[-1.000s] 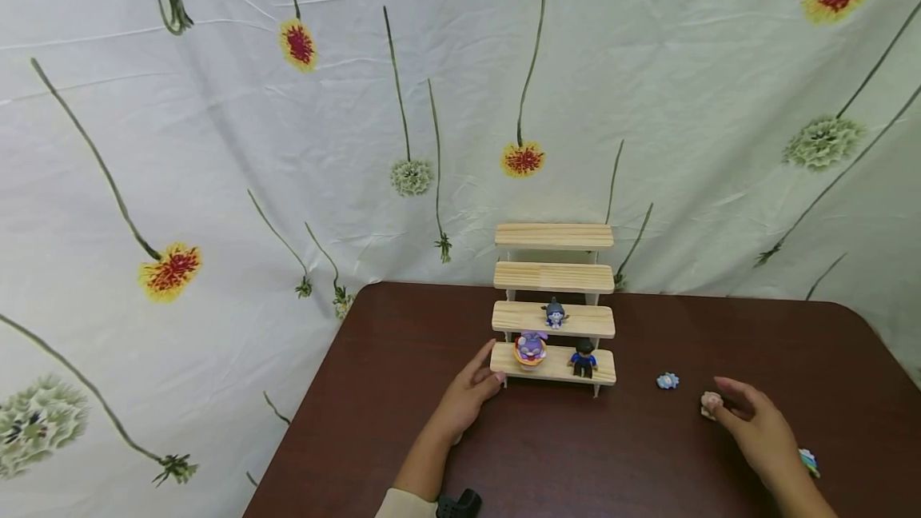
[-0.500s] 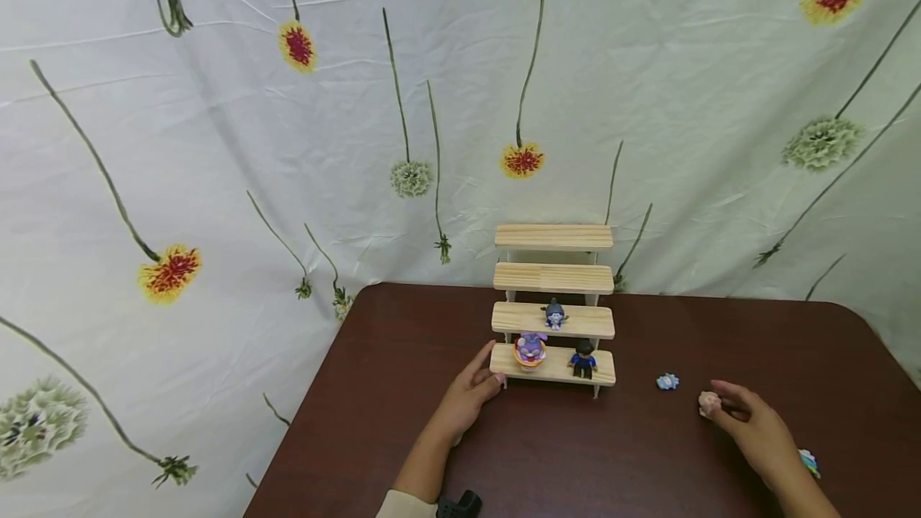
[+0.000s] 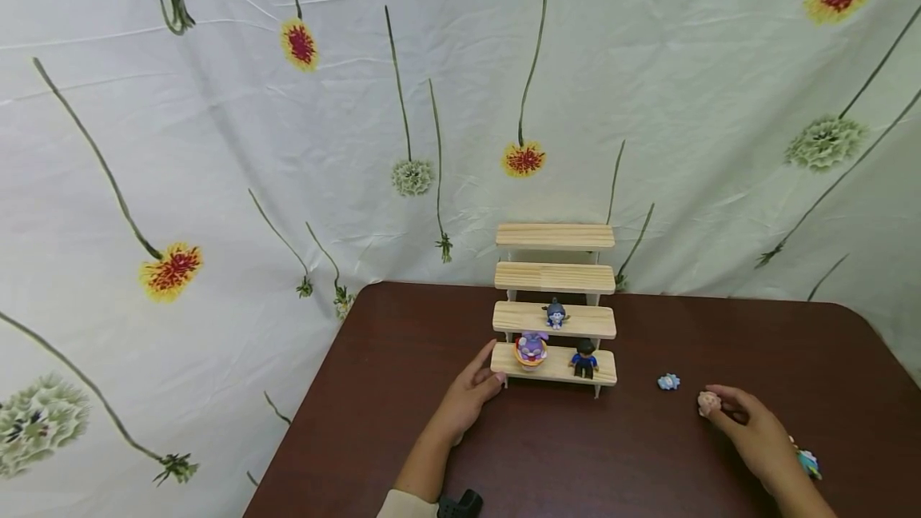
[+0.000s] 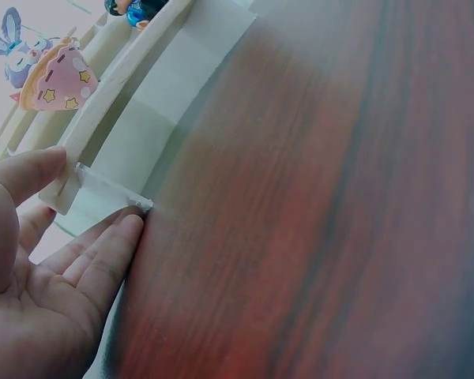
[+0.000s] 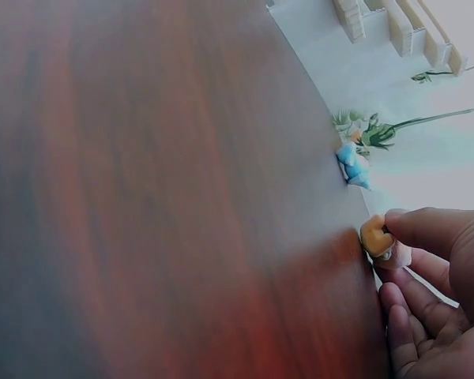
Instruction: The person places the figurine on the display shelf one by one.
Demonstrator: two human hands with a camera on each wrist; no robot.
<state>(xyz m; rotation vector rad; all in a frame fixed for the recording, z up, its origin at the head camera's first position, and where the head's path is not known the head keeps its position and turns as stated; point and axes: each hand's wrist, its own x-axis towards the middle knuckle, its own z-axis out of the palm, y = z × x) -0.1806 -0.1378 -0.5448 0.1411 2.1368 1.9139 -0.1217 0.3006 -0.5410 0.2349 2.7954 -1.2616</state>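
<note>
A wooden stepped shelf (image 3: pixel 555 275) stands at the back of the brown table (image 3: pixel 561 454). A purple bunny figure (image 3: pixel 531 348) (image 4: pixel 43 67) and a blue-shirted figure (image 3: pixel 584 358) stand on its lowest step, a grey figure (image 3: pixel 555 313) one step up. My left hand (image 3: pixel 492 375) (image 4: pixel 79 205) rests against the lowest step's left end, thumb on the plank and straight fingers (image 4: pixel 114 249) at the foot. My right hand (image 3: pixel 719 410) (image 5: pixel 395 260) pinches a small pink and orange figure (image 3: pixel 708 403) (image 5: pixel 378 239) at table level, to the shelf's right.
A small blue figure (image 3: pixel 668 381) (image 5: pixel 352 166) lies on the table between the shelf and my right hand. A teal toy (image 3: pixel 807 463) lies just right of that wrist. A flowered cloth (image 3: pixel 288 142) hangs behind, and the table's left edge (image 3: pixel 302 414) runs near my left arm.
My right hand's fingers have closed in on the small pink figure, which has barely shifted. The left hand and the shelf have stayed put.
</note>
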